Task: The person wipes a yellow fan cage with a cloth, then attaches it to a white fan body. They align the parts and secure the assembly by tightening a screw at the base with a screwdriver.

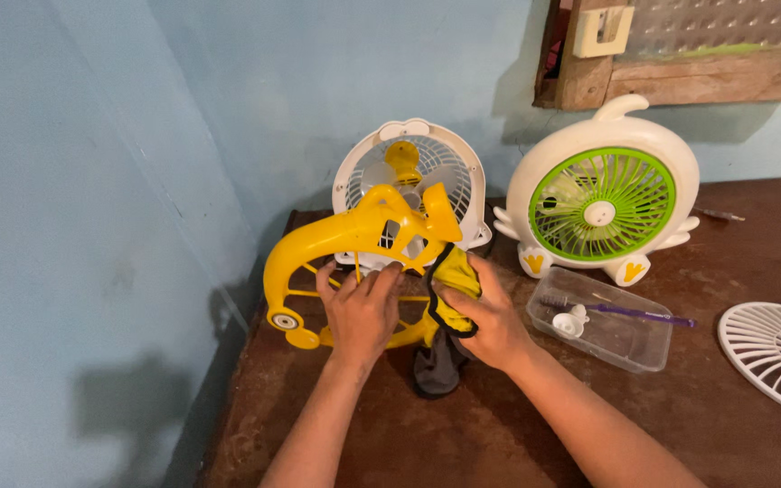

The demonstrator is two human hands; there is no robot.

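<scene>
On the table we log a yellow fan housing lying tilted across the front, arc running left to right, our left hand flat on it with fingers spread, our right hand just right, fingers pinching a yellow-and-grey cloth against its edge; underside hidden.

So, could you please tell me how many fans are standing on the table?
2 standing fans: a white fan with yellow blades at the back, behind the yellow grille frame, and a white-and-green fan to its right. A loose white grille lies at the right edge.
</scene>
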